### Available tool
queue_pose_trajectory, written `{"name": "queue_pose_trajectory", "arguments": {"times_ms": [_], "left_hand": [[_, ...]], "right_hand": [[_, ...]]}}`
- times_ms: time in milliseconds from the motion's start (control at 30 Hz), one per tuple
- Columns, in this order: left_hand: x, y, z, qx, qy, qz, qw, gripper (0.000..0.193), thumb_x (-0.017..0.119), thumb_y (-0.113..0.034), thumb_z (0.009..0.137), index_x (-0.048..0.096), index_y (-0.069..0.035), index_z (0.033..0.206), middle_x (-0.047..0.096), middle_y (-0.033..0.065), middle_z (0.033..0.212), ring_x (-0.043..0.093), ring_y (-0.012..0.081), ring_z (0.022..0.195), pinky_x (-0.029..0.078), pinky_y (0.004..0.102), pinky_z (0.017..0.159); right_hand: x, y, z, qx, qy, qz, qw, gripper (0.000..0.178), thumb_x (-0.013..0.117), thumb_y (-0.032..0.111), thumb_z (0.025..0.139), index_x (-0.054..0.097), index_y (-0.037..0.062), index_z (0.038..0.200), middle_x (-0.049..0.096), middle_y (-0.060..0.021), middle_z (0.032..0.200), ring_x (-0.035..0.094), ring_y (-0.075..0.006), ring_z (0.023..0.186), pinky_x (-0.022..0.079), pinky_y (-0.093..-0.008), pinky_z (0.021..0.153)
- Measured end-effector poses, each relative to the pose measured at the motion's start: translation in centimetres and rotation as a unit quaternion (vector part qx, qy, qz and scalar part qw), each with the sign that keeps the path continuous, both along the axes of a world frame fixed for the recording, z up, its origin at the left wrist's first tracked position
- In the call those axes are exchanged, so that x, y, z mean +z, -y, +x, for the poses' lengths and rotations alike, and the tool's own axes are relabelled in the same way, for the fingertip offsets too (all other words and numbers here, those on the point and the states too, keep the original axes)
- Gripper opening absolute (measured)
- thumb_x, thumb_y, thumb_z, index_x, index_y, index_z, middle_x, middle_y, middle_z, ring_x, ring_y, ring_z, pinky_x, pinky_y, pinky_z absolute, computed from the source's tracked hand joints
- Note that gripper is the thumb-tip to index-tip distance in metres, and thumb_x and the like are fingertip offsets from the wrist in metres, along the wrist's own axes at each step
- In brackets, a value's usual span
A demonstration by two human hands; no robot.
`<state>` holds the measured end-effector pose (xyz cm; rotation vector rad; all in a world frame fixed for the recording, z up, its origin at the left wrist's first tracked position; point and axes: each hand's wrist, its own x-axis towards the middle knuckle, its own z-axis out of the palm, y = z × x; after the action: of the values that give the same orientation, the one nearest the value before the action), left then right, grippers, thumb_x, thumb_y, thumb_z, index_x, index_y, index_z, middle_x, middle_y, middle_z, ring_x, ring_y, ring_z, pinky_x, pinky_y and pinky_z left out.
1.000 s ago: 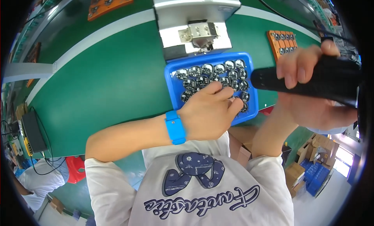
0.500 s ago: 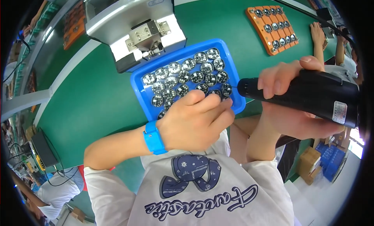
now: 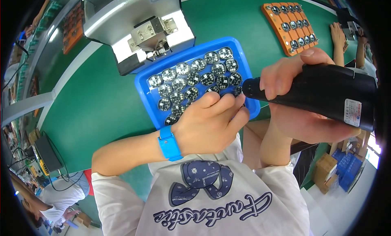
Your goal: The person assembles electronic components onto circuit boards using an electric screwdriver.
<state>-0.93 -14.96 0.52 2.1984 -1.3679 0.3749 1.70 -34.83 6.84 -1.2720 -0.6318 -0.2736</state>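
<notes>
Two hands at a blue tray [image 3: 143,86] of round circuit discs, head view.
Left hand [image 3: 209,124], blue wristband [image 3: 169,143] on the wrist, has fingers bunched narrow over discs [image 3: 191,79] at the tray's 5 o'clock corner. Right hand [image 3: 303,101] wraps a black powered driver [image 3: 326,93], tip touching there. Grey fixture [image 3: 138,24] at 11 o'clock, orange tray [image 3: 266,12] at 2 o'clock, green bench [image 3: 102,105] beneath.

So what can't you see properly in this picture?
- Head view: the tip of the black power tool is hidden behind the left hand.
- Whatever the left fingers pinch in the blue tray is covered by them.
- The round parts are too small for detail.
- The orange board bends near the rim.
</notes>
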Motion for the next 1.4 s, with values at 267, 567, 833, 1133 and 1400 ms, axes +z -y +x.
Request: {"name": "queue_pose_trajectory", "arguments": {"times_ms": [267, 567, 833, 1133, 1400], "left_hand": [[0.4, 0.5, -0.5, 0.03, 0.016, 0.024, 0.999, 0.033, 0.061, -0.019, 0.079, 0.067, 0.001, 0.104, 0.067, 0.0095, 0.102, 0.055, 0.019, 0.094, 0.038, 0.0321, 0.082], [1.1, 0.7, -0.8, 0.042, -0.001, 0.044, 0.998, 0.042, 0.061, -0.02, 0.076, 0.069, 0.007, 0.106, 0.062, 0.0088, 0.096, 0.056, 0.0227, 0.099, 0.039, 0.0322, 0.086], [0.6, 0.5, -0.7, 0.04, -0.018, 0.032, 0.998, 0.035, 0.061, -0.018, 0.078, 0.068, 0.006, 0.102, 0.063, 0.0102, 0.098, 0.055, 0.0227, 0.096, 0.037, 0.0329, 0.083], [0.0, 0.9, -0.8, 0.049, -0.036, 0.008, 0.998, 0.04, 0.063, -0.015, 0.076, 0.062, 0.004, 0.111, 0.068, 0.0091, 0.102, 0.054, 0.0206, 0.088, 0.039, 0.0342, 0.081], [-0.1, 1.4, -1.2, 0.027, -0.021, 0.018, 0.999, 0.039, 0.061, -0.017, 0.076, 0.066, 0.005, 0.108, 0.066, 0.0109, 0.103, 0.057, 0.0227, 0.101, 0.039, 0.0343, 0.081]], "right_hand": [[-0.3, 0.2, 0.3, 0.025, -0.079, 0.013, 0.996, 0.112, 0.05, 0.097, 0.076, 0.05, -0.003, 0.126, 0.061, -0.0142, 0.08, 0.057, -0.0227, 0.063, 0.049, -0.0368, 0.061], [0.1, -1.4, -0.8, 0.003, -0.065, -0.017, 0.998, 0.11, 0.054, 0.097, 0.072, 0.051, -0.0002, 0.123, 0.061, -0.0132, 0.08, 0.057, -0.0233, 0.063, 0.049, -0.0367, 0.06], [-2.6, -0.5, -0.2, -0.021, -0.034, 0.061, 0.997, 0.107, 0.044, 0.095, 0.08, 0.053, -0.0011, 0.126, 0.061, -0.0117, 0.082, 0.058, -0.0225, 0.067, 0.049, -0.0396, 0.065], [5.8, -4.6, 7.1, 0.191, 0.126, -0.025, 0.973, 0.11, 0.044, 0.092, 0.083, 0.044, 0.0019, 0.147, 0.058, -0.0047, 0.098, 0.058, -0.02, 0.079, 0.045, -0.0392, 0.074], [5.6, -11.3, 8.7, 0.196, 0.045, 0.013, 0.979, 0.099, 0.047, 0.087, 0.086, 0.048, 0.0014, 0.136, 0.058, -0.0071, 0.085, 0.057, -0.0202, 0.067, 0.047, -0.0373, 0.066]]}}
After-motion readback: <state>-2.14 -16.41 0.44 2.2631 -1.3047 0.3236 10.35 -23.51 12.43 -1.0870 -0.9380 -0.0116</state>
